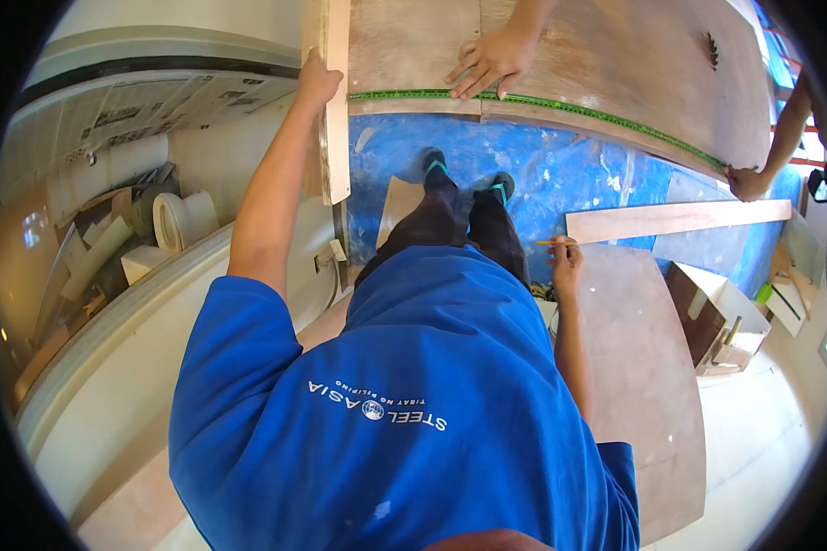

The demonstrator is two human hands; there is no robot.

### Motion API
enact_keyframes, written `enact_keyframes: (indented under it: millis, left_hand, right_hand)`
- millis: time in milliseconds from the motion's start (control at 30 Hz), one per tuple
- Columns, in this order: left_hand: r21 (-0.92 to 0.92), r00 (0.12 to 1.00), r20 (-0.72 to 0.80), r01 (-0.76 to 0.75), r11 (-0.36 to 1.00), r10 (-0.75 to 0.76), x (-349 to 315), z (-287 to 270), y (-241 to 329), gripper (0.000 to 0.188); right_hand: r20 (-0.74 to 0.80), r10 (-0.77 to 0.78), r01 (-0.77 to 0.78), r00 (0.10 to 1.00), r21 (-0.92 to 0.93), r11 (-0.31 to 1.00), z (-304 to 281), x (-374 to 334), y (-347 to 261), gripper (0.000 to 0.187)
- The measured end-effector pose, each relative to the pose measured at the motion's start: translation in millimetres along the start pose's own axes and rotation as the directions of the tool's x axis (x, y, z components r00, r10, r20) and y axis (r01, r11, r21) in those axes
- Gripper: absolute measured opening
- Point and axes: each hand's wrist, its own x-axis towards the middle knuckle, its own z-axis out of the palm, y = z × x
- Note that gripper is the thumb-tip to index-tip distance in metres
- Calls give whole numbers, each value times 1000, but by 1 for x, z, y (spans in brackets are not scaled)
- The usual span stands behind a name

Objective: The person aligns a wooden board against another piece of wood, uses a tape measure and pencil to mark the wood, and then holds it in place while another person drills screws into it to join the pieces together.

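My left hand [320, 81] grips the edge of a long, narrow wooden board [337, 138] standing at the left end of a plywood sheet [606, 55]. A thin yellow pencil [549, 242] sticks out from the closed fingers of my right hand [568, 264], down by my hip. Along the sheet's near edge runs a green tape measure [606, 115]. Another person's hand [496, 62] lies with fingers spread on the sheet and tape. At the tape's right end, a co-worker's hand [752, 184] is closed at the sheet's corner.
Blue sheeting [542, 174] covers the floor under my feet. A loose wooden strip [680, 220] lies to the right, near a second plywood sheet [643, 367] and an open box [717, 317]. Left, a low curved wall [147, 317] borders an area with a white toilet bowl [182, 220].
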Motion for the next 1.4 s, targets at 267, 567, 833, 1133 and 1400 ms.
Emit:
enact_keyframes:
  millis: [267,567,833,1133,1400]
  left_hand:
    - [1,998,38,50,999,-50,12,5,-3,55]
    - [48,995,29,94,994,-95,1,1,11,51]
    - [9,996,10,85,996,-86,4,-1,16,51]
    - [90,997,17,69,994,-71,10,1,8,50]
    - [79,995,37,91,993,-94,1,-2,22,48]
  right_hand:
    - [41,-89,90,995,-23,996,19,11,-19,33]
    - [14,-7,8,1000,-46,999,22,-3,-11,32]
    - [20,-11,11,1000,-8,1000,19,0,-3,29]
    - [37,-19,21,999,-53,998,14,-1,3,33]
    - [36,17,-16,999,-39,999,9,-3,10,34]
